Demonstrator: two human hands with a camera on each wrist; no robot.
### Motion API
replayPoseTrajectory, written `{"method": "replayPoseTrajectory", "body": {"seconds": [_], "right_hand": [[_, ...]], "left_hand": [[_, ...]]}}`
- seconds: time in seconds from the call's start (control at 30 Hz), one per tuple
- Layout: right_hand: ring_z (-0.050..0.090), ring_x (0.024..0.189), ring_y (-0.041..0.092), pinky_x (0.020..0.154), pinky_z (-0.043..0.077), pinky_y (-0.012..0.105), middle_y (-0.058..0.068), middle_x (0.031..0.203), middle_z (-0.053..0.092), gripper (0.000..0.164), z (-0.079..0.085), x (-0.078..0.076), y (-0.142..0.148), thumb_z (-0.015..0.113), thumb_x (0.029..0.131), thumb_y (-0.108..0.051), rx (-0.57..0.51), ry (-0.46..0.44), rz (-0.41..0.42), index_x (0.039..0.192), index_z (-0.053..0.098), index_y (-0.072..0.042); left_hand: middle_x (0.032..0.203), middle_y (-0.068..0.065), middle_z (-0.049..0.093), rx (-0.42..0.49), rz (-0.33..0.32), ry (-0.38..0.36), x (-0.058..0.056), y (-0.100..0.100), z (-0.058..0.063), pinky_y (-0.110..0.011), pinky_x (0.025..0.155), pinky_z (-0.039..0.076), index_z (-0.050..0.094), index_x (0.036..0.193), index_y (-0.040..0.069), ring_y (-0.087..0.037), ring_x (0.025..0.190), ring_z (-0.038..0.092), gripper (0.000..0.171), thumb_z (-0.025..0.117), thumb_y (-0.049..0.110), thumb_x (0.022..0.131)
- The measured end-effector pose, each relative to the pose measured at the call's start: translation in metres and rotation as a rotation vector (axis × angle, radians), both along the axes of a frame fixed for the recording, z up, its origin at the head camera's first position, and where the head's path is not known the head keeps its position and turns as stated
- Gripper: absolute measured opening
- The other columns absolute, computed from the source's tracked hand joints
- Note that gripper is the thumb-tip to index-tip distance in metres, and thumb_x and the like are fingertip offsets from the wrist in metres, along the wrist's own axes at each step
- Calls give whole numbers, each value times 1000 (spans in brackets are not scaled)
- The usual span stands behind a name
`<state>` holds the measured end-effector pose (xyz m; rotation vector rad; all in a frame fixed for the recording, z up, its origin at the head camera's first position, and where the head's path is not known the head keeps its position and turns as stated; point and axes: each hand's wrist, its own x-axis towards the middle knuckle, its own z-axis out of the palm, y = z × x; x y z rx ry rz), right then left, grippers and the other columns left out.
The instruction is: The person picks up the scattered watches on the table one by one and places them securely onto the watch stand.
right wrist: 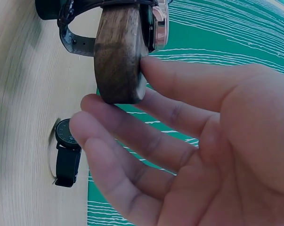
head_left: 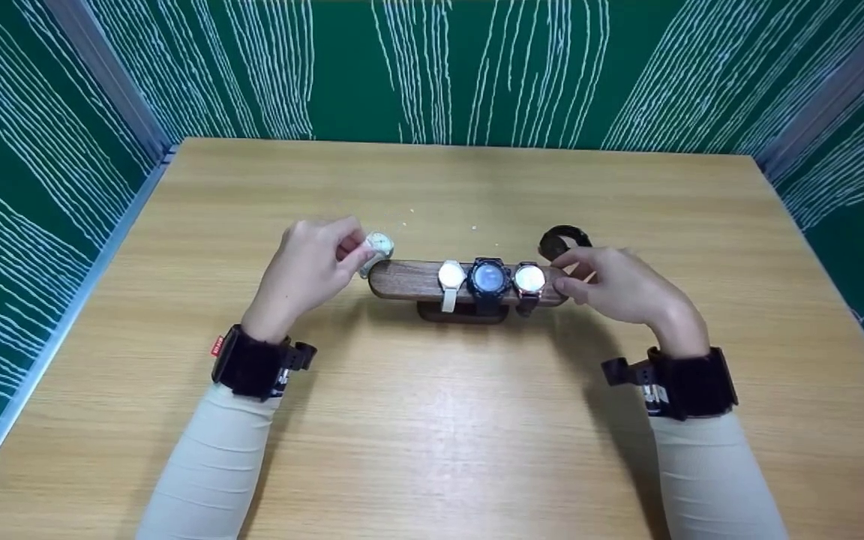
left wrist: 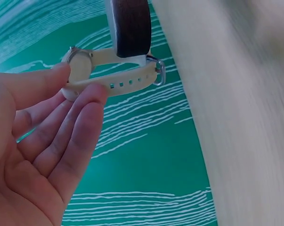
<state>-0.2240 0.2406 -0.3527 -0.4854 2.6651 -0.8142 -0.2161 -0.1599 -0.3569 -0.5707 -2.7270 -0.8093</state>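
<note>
The left hand (head_left: 310, 259) pinched a cream-strapped wristwatch (head_left: 380, 243) just beside the left end of the wooden watch stand (head_left: 411, 280), aligned left to right; the right hand (head_left: 616, 283) pinched its right end.

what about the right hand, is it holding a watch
No, the right hand holds the end of the stand, while the loose black watch sits apart on the table.

A pale watch (head_left: 380, 244) with a holed strap is being held beside the left end of a brown wooden stand (head_left: 408, 280). The stand is being pinched at its right end, with a white watch (head_left: 451, 275), a black watch (head_left: 489, 277) and a rose-gold watch (head_left: 529, 278) being carried on it.
</note>
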Motion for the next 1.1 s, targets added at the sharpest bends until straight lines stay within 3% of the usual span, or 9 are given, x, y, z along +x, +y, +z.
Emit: {"method": "replayPoseTrajectory", "body": {"seconds": [0.5,1.1], "right_hand": [[75,94,30,88,58,49,13,109,77,38,0,1,0,63,108,-21,-13,-21,4,142,63,-5],[75,93,30,84,58,44,13,108,77,38,0,0,0,62,108,-20,-11,-21,6,143,62,-4]], "left_hand": [[90,-5,77,-15,-18,-137,2,1,-1,-33,76,62,74,96,6,-19,81,73,12,78,16,98],[85,-4,76,-58,7,-196,5,3,-2,-32,69,59,73,89,8,-18,77,70,12,79,17,95]]}}
